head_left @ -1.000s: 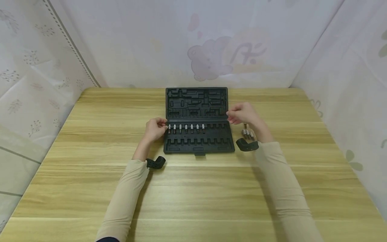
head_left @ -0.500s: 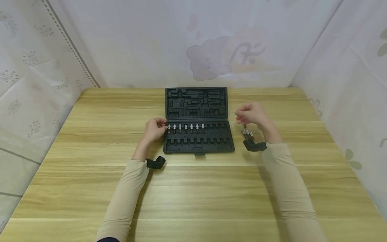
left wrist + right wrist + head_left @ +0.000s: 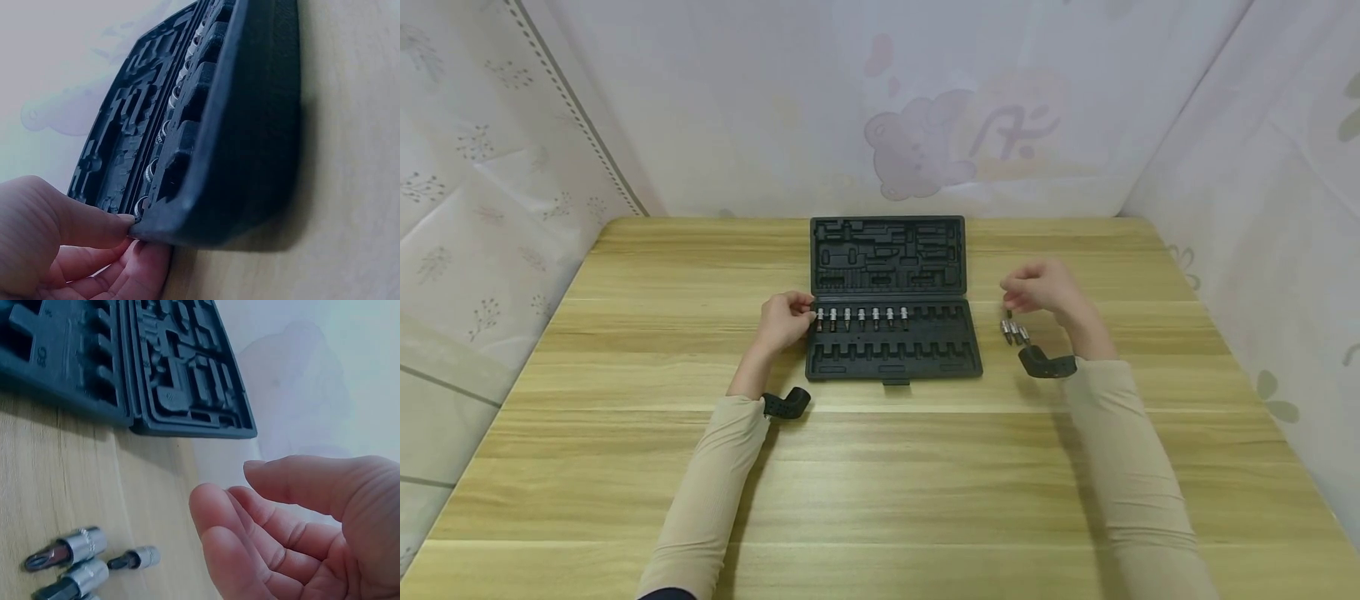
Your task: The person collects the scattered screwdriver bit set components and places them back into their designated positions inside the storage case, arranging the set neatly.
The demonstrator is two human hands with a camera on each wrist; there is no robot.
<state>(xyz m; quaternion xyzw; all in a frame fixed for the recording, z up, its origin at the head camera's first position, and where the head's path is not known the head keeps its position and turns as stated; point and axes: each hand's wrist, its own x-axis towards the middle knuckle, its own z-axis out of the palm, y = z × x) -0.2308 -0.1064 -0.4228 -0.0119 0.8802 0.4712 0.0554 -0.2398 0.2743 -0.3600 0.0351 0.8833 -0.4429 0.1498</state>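
- In front of me, a pale cloth (image 3: 737, 108) hangs behind the counter (image 3: 880, 492), printed with a faint purple cartoon shape (image 3: 917, 154).
- To my left I see a creased whitish cloth (image 3: 467, 250) with dark twig prints (image 3: 475, 143) and a dotted stripe (image 3: 572, 107).
- To my right, another cloth (image 3: 1247, 250) shows grey-green leaves (image 3: 1283, 411).
- The counter before me has yellowish wood grain running side to side.
- The light around me is soft.

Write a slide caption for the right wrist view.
An empty right hand near loose socket bits lying on a wooden tabletop, beside an open black case.
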